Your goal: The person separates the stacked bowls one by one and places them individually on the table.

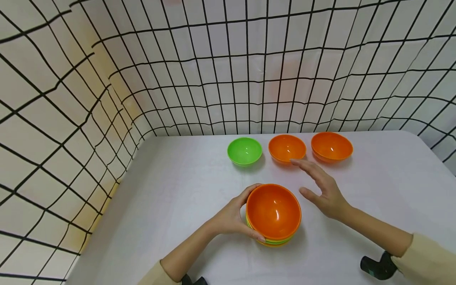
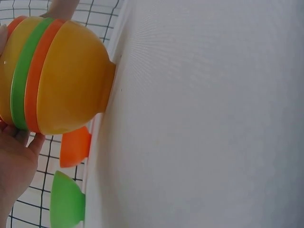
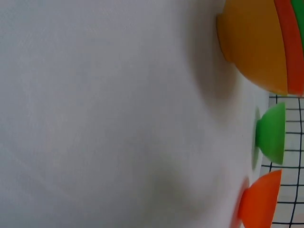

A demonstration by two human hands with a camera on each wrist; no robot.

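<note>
Head, table: far edge lay ahead of both hands, past 3 bowls.
Right hand: loosely spread, held nothing, with a gap before the stack.
Left hand: gripped the bowl stack, between hands.
Left wrist, stack axis: upright, mouth up.
Right wrist, stack base: faced table.

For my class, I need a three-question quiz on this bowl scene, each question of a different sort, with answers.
1. Which hand grips the bowl stack?
2. True or false: in the head view, the single green bowl stands left of the two separate orange bowls.
3. Fill in: in the left wrist view, the stacked green bowl sits directly between a yellow bowl and one coloured ____.

Key: 1. The left hand. 2. True. 3. Orange.
</note>
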